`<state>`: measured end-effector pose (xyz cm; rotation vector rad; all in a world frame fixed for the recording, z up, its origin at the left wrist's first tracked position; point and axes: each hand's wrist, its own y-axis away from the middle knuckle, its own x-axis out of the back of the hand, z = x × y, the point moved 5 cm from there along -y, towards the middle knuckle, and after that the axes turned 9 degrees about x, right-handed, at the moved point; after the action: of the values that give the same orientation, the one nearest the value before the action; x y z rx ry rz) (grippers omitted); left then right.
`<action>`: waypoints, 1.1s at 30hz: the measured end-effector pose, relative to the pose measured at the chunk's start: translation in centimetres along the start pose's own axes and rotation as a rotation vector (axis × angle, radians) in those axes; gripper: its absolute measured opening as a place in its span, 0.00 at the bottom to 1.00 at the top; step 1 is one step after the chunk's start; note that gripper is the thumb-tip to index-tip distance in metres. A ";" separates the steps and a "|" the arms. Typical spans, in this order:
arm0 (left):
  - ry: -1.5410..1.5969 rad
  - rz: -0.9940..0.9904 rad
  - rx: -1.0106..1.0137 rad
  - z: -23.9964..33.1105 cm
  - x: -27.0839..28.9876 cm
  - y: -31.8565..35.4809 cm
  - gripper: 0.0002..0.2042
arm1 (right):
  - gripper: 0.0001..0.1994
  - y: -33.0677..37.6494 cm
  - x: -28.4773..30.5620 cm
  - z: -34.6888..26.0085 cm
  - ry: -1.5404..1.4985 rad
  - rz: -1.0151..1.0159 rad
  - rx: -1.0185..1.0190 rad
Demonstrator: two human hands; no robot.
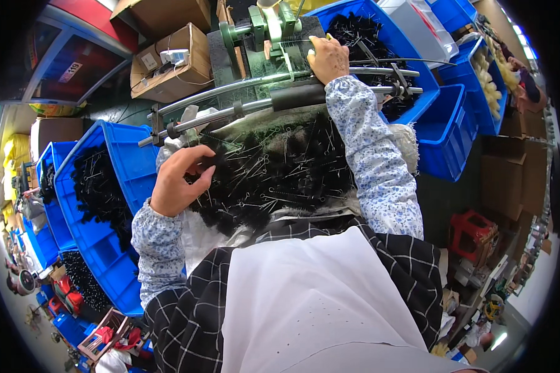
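A heap of small black bristle brushes with thin wire loop ends [274, 165] lies spread on cloth in front of me. At its left edge my left hand [180, 180] hovers with thumb and fingers curved apart; black bristles show between them, and whether any brush is held is unclear. My right hand [330, 61] reaches to the far side, at a green-grey bench machine [266, 28]. Its thumb and fingers are closed together beside the machine's working end, on something thin that I cannot make out. Two metal rails, one with a dark sleeve [298, 96], cross between heap and machine.
Blue bins of black brushes stand on the left [115, 205] and at the far right [379, 25]. Further right are an empty blue bin [445, 133] and a bin of pale pieces [486, 81]. A cardboard box [174, 65] sits left of the machine; another person's hand [515, 64] shows far right.
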<state>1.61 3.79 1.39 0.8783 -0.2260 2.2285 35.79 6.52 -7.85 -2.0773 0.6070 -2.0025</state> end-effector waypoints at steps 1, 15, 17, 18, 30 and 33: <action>0.018 0.006 0.000 0.3 0.3 0.0 0.14 | 0.10 -0.2 0.2 -1.0 0.000 0.084 0.027; 0.050 0.047 -0.041 1.4 0.0 -0.8 0.13 | 0.08 -0.5 0.4 -0.7 0.084 0.083 0.062; 0.064 0.044 -0.030 0.7 0.1 -0.6 0.13 | 0.10 -0.2 0.6 1.3 0.087 0.027 0.051; 0.086 0.036 -0.022 0.7 0.0 -0.7 0.13 | 0.10 -0.3 0.4 2.1 0.110 0.006 0.059; 0.215 -0.140 0.025 1.5 -2.9 -4.2 0.12 | 0.11 -2.0 5.8 10.2 0.245 -0.046 -0.136; 0.267 -0.077 0.038 2.2 -4.2 -5.0 0.11 | 0.13 -0.7 9.1 2.7 0.027 -0.022 0.115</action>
<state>8.31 4.18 -0.18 0.5898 -0.0237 2.2549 38.58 3.01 0.52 -2.0021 0.4634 -2.0294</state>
